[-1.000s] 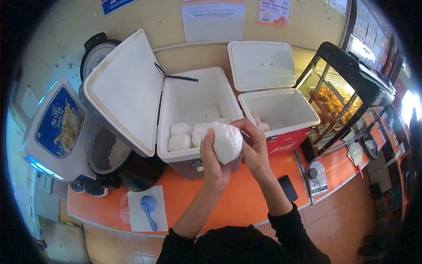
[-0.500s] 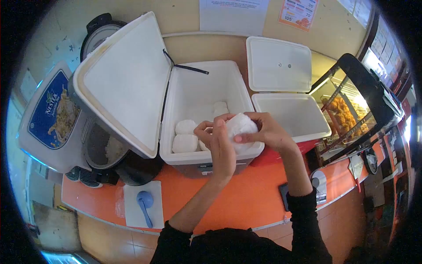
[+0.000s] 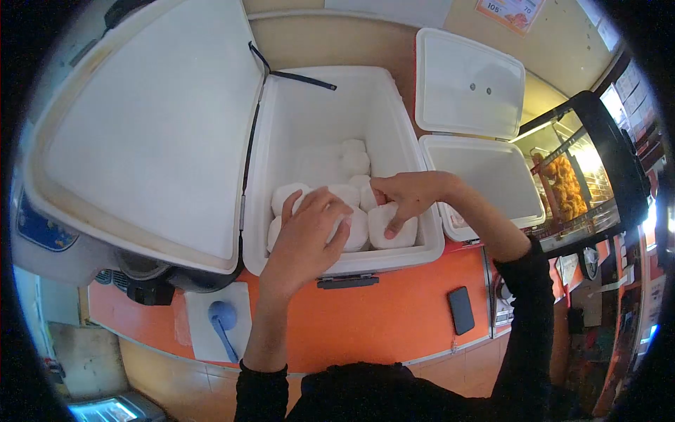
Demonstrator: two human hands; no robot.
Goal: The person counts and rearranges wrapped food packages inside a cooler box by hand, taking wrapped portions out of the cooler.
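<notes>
A white cooler box (image 3: 415,133) stands with its lid raised, several round white wrapped bundles lying inside. At its front right corner, my right hand (image 3: 415,200) grips one white wrapped bundle (image 3: 397,235), thumb on the near face and fingers at the far edge. My left hand (image 3: 309,228) is over the bundles at the front left, its fingers bent and apart, resting against or just above them. It hides part of the bundles beneath. Another bundle (image 3: 355,158) sits farther back by the right wall.
To the right is a smaller red-and-white cooler (image 3: 485,179), lid up, beside a lit display case (image 3: 583,169) of fried food. A blue scoop (image 3: 223,320) lies on a white board at the left of the orange counter (image 3: 373,316). A phone (image 3: 460,309) lies at the right.
Both hands have gone down into the cooler. The bundle they held together is now low in the front right corner under my right hand. My left hand has come away leftward. The view has shifted closer.
</notes>
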